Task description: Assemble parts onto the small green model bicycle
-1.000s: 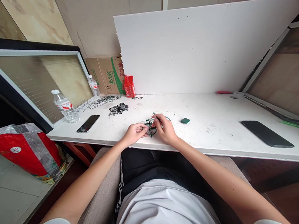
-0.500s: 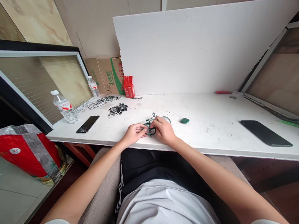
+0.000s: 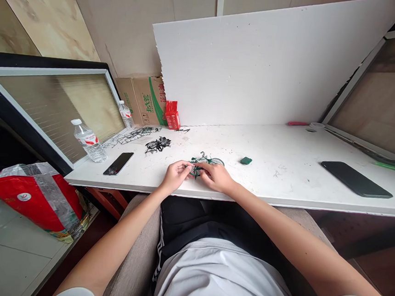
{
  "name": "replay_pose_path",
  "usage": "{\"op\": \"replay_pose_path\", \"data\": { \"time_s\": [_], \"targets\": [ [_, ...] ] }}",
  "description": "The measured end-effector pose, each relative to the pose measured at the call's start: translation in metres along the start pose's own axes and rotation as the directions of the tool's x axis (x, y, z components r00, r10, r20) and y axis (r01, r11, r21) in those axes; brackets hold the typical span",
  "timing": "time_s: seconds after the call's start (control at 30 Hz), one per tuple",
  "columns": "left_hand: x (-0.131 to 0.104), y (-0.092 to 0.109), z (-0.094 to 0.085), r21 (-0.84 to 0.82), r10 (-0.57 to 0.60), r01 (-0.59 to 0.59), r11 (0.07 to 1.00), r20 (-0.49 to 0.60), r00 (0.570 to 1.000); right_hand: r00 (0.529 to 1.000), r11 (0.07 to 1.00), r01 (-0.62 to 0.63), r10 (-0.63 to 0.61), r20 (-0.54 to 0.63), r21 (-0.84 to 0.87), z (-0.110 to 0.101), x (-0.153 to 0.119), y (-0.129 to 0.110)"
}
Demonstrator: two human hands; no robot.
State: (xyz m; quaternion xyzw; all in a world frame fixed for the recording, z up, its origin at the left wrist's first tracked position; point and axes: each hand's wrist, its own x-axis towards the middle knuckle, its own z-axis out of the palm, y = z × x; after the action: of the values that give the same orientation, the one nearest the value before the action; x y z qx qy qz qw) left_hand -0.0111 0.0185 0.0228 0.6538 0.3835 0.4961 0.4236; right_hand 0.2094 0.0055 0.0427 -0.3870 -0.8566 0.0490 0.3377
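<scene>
As our two hands meet near the front edge of the desk, the small green bicycle sits between them, and we take it as the centre of our clock. At nine o'clock our left hand has thumb and fingers pinched together on the near wheel's rim. At three o'clock our right hand bends its fingers over the same wheel; we cannot tell whether they grip it or merely touch it. The far wheel shows at two o'clock, beyond our right knuckles.

We judge the work well along: two wheels, a frame and what look like handlebars are there, though our hands hide the joints, so we cannot say how firmly they hold. What seems left is some fitting at the near wheel. At ten o'clock lie a black cluster of parts and, farther out, thin black frames; whether any belong to this bicycle, we cannot tell. Toward half past two rests a dark green lump, apart from our fingers
</scene>
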Motion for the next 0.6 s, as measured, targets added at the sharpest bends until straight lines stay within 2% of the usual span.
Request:
{"op": "replay_pose_path", "data": {
  "time_s": [0.27, 0.47, 0.6],
  "targets": [
    [0.0, 0.003, 0.0, -0.01, -0.014, 0.014, 1.0, -0.039, 0.999, 0.996, 0.996, -0.025, 0.032, 0.08, -0.084, 0.012, -0.001, 0.007],
    [-0.006, 0.012, -0.007, -0.081, 0.05, -0.039, 0.996, 0.144, 0.988, 0.997, 0.989, -0.07, 0.071, 0.005, -0.128, 0.017, -0.001, 0.012],
    [-0.006, 0.011, -0.005, -0.084, 0.033, -0.024, 0.996, 0.11, 0.993, 0.998, 0.99, -0.067, 0.066, -0.013, -0.126, 0.014, 0.0, 0.01]
  ]
}}
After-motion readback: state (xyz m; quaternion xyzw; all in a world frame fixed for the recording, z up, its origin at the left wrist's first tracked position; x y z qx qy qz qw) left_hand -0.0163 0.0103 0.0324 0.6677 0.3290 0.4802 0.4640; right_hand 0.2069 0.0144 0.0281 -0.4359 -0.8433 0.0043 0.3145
